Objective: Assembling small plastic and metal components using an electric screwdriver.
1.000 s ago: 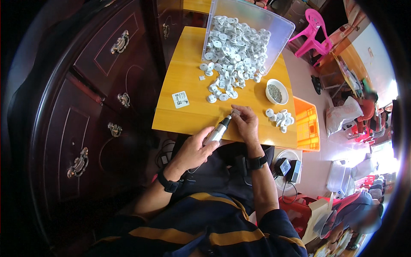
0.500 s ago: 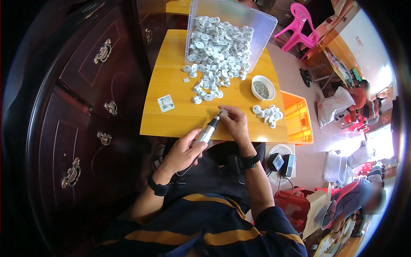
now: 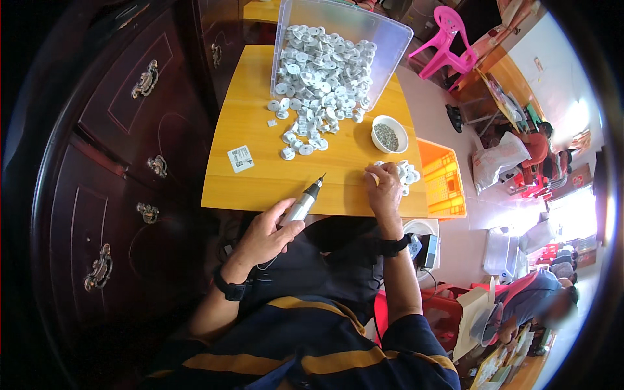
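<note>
My left hand (image 3: 265, 233) is wrapped around a silver-and-black electric screwdriver (image 3: 301, 207), its thin bit pointing up and away over the yellow table (image 3: 273, 185). My right hand (image 3: 385, 188) is at the small pile of round white plastic parts (image 3: 407, 173) on the table's right side. Its fingers are bent together and partly cover that pile; whatever may be between the fingertips is hidden. Just beyond it stands a white bowl (image 3: 404, 138) of small metal screws (image 3: 387, 137).
A clear plastic bin (image 3: 389, 49) lies tipped, spilling many white parts (image 3: 322, 71) onto the table. A printed white card (image 3: 240, 158) lies left. An orange crate (image 3: 443, 182) stands at the right edge, dark drawers (image 3: 130, 123) at the left. Another person (image 3: 530, 302) sits far right.
My right hand has left the screwdriver's tip and moved right to the small pile. The bit is now bare. My left hand still holds the screwdriver, and the whole view has shifted slightly.
</note>
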`<action>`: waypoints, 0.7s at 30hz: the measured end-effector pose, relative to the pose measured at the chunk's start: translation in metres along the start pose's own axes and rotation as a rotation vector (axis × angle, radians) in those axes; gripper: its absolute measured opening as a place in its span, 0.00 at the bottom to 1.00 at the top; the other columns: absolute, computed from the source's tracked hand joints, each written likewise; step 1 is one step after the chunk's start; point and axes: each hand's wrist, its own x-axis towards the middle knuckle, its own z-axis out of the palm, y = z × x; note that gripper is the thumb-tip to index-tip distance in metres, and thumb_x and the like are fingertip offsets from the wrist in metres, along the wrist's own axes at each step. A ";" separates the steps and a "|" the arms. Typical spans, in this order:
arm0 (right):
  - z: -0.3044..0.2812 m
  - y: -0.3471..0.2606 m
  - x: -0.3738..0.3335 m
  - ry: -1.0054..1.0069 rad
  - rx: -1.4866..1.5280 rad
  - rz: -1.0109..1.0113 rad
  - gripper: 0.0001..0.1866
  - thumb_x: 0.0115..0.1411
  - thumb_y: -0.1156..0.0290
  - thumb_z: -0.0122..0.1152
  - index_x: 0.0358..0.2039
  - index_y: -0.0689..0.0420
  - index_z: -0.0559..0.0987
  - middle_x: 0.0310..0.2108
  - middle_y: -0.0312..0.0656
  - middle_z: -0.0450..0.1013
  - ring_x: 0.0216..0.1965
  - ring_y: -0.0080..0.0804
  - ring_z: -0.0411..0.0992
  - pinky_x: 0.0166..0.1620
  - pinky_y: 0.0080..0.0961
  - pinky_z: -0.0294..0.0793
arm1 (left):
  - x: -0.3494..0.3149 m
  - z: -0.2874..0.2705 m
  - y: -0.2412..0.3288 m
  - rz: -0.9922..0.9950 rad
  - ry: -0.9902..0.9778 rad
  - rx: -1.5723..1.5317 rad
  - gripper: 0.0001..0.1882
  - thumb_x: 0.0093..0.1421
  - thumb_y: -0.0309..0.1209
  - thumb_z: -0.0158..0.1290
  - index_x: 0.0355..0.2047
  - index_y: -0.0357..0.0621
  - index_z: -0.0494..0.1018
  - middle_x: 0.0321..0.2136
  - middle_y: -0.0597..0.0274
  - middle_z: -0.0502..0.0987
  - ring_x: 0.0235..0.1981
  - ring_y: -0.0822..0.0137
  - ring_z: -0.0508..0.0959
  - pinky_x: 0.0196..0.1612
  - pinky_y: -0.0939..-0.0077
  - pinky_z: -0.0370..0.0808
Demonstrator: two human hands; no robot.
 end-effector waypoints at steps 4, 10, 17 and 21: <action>-0.018 0.017 0.010 -0.029 -0.135 0.034 0.09 0.50 0.73 0.66 0.34 0.49 0.84 0.34 0.41 0.73 0.36 0.45 0.75 0.38 0.41 0.74 | 0.000 -0.001 -0.001 0.006 0.004 0.021 0.31 0.64 0.42 0.56 0.60 0.34 0.63 0.26 0.63 0.76 0.20 0.77 0.74 0.23 0.82 0.73; -0.033 0.033 0.042 0.001 0.077 0.043 0.14 0.48 0.72 0.69 0.37 0.53 0.81 0.32 0.41 0.74 0.24 0.34 0.72 0.32 0.32 0.73 | 0.000 -0.003 -0.001 0.007 0.027 0.056 0.32 0.63 0.43 0.57 0.60 0.35 0.64 0.26 0.62 0.77 0.18 0.76 0.74 0.23 0.81 0.72; -0.029 0.050 0.114 -0.061 -0.172 -0.013 0.09 0.54 0.66 0.63 0.34 0.55 0.84 0.34 0.47 0.79 0.35 0.47 0.78 0.40 0.39 0.77 | 0.002 -0.001 -0.003 -0.009 0.019 0.079 0.30 0.62 0.39 0.57 0.60 0.35 0.64 0.27 0.61 0.77 0.18 0.76 0.74 0.23 0.81 0.72; -0.012 0.047 0.132 -0.358 -0.358 0.048 0.09 0.49 0.64 0.66 0.32 0.51 0.85 0.30 0.48 0.79 0.35 0.47 0.79 0.41 0.40 0.78 | 0.000 -0.001 -0.005 0.002 0.046 0.058 0.30 0.62 0.38 0.57 0.59 0.35 0.64 0.29 0.60 0.78 0.19 0.75 0.74 0.24 0.81 0.73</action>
